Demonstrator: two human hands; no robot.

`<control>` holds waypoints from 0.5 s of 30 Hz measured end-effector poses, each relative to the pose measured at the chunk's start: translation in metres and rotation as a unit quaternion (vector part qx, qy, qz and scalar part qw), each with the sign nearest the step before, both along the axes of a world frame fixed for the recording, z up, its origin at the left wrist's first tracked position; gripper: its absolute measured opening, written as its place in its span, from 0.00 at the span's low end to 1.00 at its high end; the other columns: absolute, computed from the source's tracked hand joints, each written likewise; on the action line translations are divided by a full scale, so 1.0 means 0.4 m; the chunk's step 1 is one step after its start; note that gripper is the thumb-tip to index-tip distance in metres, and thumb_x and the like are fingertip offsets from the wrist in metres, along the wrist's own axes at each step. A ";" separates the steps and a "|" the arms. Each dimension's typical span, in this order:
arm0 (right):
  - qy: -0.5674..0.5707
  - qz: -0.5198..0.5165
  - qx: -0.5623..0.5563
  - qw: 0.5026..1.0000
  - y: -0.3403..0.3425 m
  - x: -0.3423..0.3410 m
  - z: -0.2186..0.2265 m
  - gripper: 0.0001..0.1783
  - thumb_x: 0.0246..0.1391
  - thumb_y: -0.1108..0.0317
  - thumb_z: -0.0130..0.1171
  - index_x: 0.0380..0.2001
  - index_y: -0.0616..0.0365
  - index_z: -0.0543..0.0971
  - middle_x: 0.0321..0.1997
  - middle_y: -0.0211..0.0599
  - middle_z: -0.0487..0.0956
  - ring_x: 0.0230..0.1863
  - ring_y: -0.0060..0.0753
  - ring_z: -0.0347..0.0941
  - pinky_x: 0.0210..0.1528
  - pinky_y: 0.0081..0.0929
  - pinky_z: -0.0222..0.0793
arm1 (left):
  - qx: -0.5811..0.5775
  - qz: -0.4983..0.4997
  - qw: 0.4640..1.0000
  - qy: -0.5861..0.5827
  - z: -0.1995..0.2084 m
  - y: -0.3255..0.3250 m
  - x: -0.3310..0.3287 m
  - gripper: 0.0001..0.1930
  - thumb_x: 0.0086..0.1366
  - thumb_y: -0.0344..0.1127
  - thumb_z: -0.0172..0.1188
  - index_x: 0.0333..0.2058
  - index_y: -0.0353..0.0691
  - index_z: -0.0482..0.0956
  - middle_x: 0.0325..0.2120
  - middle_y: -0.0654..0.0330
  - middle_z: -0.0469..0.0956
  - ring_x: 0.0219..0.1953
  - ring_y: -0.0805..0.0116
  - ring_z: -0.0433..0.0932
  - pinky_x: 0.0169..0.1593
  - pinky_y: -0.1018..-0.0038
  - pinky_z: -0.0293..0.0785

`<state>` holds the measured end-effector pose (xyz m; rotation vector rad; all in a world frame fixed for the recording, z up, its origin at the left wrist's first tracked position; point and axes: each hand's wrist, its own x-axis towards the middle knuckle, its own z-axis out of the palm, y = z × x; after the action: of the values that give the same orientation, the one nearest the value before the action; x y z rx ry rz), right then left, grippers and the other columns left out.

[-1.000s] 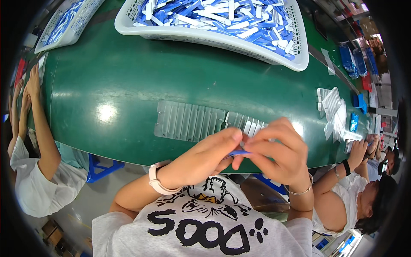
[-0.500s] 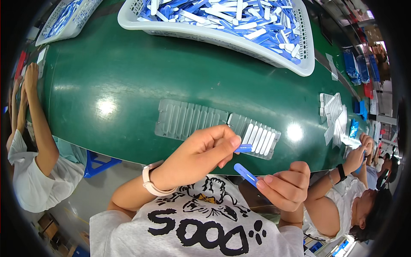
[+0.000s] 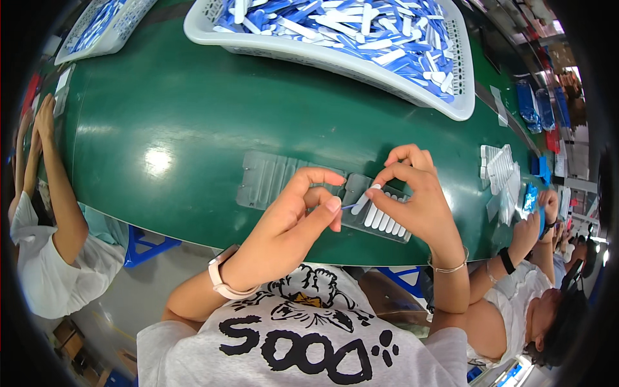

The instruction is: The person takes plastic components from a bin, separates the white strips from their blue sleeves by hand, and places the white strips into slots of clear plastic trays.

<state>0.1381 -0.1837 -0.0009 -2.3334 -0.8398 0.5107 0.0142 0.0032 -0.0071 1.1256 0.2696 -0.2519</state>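
My left hand [image 3: 290,213] is closed in a pinch on a small blue stick [image 3: 349,207], which shows nearly edge-on past the thumb. Between the thumb and fingertips of my right hand [image 3: 412,197] is a flat white round-ended stick [image 3: 362,202], slanting over the clear plastic tray [image 3: 356,187]. Several white sticks [image 3: 385,220] lie side by side in the slots of that tray's right half. Its ribbed left half [image 3: 261,180] has no sticks in the part I can see; my left hand covers some of it.
Beyond the tray stands a white basket [image 3: 322,48] heaped with blue and white sticks; another basket [image 3: 119,39] is at the far left. Stacked clear trays [image 3: 500,168] lie to the right. Co-workers sit on both sides, with their arms [image 3: 61,174] at the table's edges.
My right hand has moved up and left from near my chest to the tray, and its stick now shows its white side. My left hand has turned slightly, its stick now edge-on.
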 end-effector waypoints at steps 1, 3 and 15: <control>0.001 0.005 0.002 1.000 0.002 0.002 0.007 0.11 0.40 0.65 0.68 0.26 0.55 0.76 0.40 0.31 0.67 0.46 0.37 0.61 0.52 0.34 0.52 | 0.002 0.005 1.000 0.001 0.004 0.005 0.000 0.16 0.72 0.36 0.43 0.55 0.41 0.61 0.27 0.65 0.69 0.15 0.88 0.50 0.18 0.86 0.45; -0.031 0.029 -0.079 0.996 -0.002 0.001 0.020 0.16 0.38 0.62 0.69 0.28 0.54 0.74 0.40 0.32 0.67 0.45 0.38 0.61 0.50 0.33 0.52 | -0.119 -0.019 0.990 0.074 0.014 0.016 0.005 0.16 0.72 0.36 0.43 0.55 0.42 0.61 0.26 0.65 0.70 0.15 0.87 0.49 0.18 0.86 0.45; 0.031 0.131 0.180 0.974 0.021 -0.017 0.060 0.13 0.40 0.77 0.67 0.34 0.56 0.82 0.39 0.37 0.78 0.37 0.36 0.74 0.38 0.30 0.71 | -0.220 -0.109 0.961 0.123 0.011 0.019 0.022 0.16 0.72 0.38 0.43 0.55 0.41 0.61 0.25 0.65 0.70 0.14 0.86 0.50 0.17 0.84 0.44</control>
<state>0.1313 -0.1751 0.0232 -1.8789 -1.1171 0.4903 0.0231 0.0107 -0.0025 0.6791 0.2919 -0.6206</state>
